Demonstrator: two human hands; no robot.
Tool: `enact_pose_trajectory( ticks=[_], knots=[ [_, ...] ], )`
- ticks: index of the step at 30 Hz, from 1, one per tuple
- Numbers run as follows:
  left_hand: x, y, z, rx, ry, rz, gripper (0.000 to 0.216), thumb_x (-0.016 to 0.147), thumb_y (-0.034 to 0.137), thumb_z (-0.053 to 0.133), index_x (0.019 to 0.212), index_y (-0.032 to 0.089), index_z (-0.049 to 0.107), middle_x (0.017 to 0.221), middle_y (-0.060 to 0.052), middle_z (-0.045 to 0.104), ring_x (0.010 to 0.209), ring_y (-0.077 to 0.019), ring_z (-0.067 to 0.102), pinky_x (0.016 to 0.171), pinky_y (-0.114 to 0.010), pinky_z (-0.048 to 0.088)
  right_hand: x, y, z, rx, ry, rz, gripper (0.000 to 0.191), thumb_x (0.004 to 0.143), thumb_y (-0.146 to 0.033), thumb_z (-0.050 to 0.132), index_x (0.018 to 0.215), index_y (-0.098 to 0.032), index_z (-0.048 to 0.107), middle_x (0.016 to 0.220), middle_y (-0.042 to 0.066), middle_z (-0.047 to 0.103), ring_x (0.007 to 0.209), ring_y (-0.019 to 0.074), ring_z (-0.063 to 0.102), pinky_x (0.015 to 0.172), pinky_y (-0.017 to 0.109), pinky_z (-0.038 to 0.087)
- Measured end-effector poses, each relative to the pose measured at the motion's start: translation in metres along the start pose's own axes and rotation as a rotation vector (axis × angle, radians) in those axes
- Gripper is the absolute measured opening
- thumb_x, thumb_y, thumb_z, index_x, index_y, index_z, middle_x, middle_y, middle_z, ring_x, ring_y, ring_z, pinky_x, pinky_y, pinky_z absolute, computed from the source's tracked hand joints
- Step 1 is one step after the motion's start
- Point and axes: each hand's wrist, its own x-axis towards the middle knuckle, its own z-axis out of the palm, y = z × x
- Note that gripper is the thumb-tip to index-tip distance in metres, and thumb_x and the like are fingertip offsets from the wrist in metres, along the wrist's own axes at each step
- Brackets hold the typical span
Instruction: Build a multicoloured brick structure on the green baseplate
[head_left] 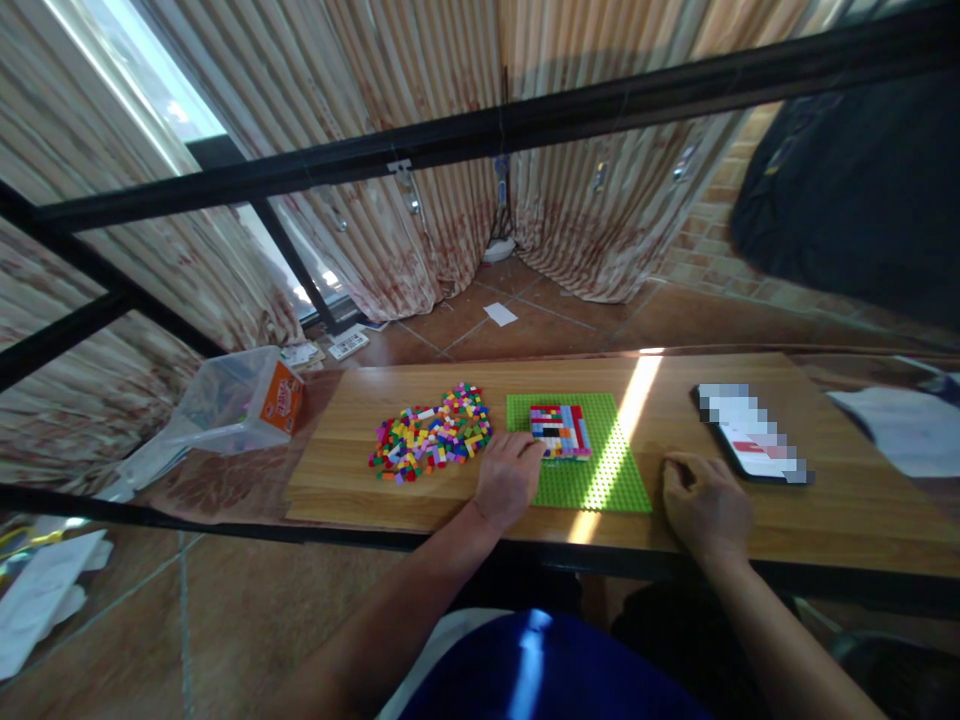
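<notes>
Treat the toy-brick model point(564, 430) on the green studded baseplate point(562, 490) as likely light, stiff, splittable, holding low side walls, with left hand point(510, 475) at its left edge, right hand point(706, 503) curled on the table point(675, 400), cannot tell either grip's closure

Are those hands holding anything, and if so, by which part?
The left hand is at the left edge of the brick model; whether it grips cannot be told. The right hand, curled over the table, shows nothing held.
</notes>
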Motion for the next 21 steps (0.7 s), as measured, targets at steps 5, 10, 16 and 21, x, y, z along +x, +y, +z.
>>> enact_pose_trajectory(
  ticks=[5, 10, 16, 21],
  knots=[
    [0.000, 0.001, -0.001, 0.034, -0.050, 0.012, 0.020, 0.098, 0.020, 0.046, 0.103, 0.019, 0.066, 0.099, -0.007, 0.064, 0.092, -0.0209, 0.057, 0.081, -0.036, 0.046, 0.000, 0.002, 0.001, -0.001, -0.016, 0.009, 0.027, 0.085, -0.032, 0.051, 0.094, -0.018, 0.072, 0.095, 0.009, 0.067, 0.072, 0.0176, 0.053, 0.063, 0.030, 0.034],
    [0.003, 0.003, -0.003, 0.103, -0.103, 0.020, 0.017, 0.096, 0.019, 0.048, 0.098, 0.018, 0.064, 0.095, -0.006, 0.064, 0.089, -0.0219, 0.057, 0.078, -0.036, 0.045, 0.000, 0.001, 0.000, -0.010, -0.008, 0.011, 0.026, 0.086, -0.032, 0.051, 0.094, -0.018, 0.072, 0.095, 0.009, 0.066, 0.068, 0.0161, 0.050, 0.062, 0.030, 0.033],
    [-0.005, 0.005, -0.007, -0.008, -0.070, -0.041, 0.023, 0.096, 0.021, 0.048, 0.114, 0.020, 0.062, 0.105, -0.006, 0.066, 0.094, -0.0223, 0.058, 0.082, -0.038, 0.048, -0.001, 0.002, 0.000, -0.016, -0.011, -0.009, 0.027, 0.085, -0.031, 0.050, 0.094, -0.017, 0.072, 0.093, 0.009, 0.065, 0.067, 0.0164, 0.050, 0.061, 0.030, 0.032],
    [-0.029, 0.000, -0.020, -0.175, 0.037, -0.168, 0.037, 0.094, 0.015, 0.046, 0.131, 0.018, 0.052, 0.115, -0.008, 0.065, 0.106, -0.0217, 0.058, 0.094, -0.039, 0.050, 0.000, 0.004, 0.001, -0.008, -0.004, -0.016, 0.027, 0.085, -0.031, 0.050, 0.094, -0.017, 0.072, 0.093, 0.009, 0.065, 0.067, 0.0171, 0.050, 0.061, 0.031, 0.033]
  ],
)
